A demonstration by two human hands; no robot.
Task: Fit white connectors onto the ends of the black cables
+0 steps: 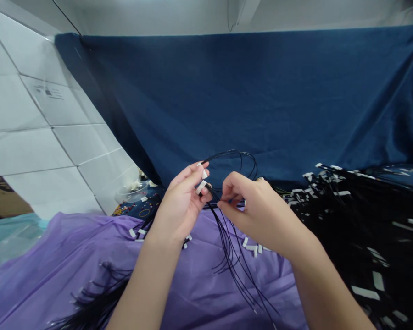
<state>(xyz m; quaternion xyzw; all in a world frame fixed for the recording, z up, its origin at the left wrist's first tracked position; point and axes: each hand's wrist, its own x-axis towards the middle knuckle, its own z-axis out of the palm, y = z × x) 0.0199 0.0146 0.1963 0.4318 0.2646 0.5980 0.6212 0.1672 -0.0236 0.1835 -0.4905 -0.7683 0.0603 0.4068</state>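
Observation:
My left hand (181, 199) is closed around white plastic connectors; one connector (201, 187) shows between its fingers, another (203, 171) at the thumb tip. Thin black wires (223, 238) run from the lower connector and hang down over purple cloth. From the upper connector, a black wire loop (249, 156) arches to the right, behind my right hand (258, 206). That hand is in a pinch right beside the wires, its thumb and index tips on a black wire; the exact contact is partly hidden by the fingers.
Purple cloth (72, 247) covers the surface in front of me. More black wires (99, 298) lie at lower left. A large pile of black wires with white connectors (344, 220) fills the right side. A clear plastic bowl (132, 191) stands behind, left. A blue curtain (244, 101) hangs at the back.

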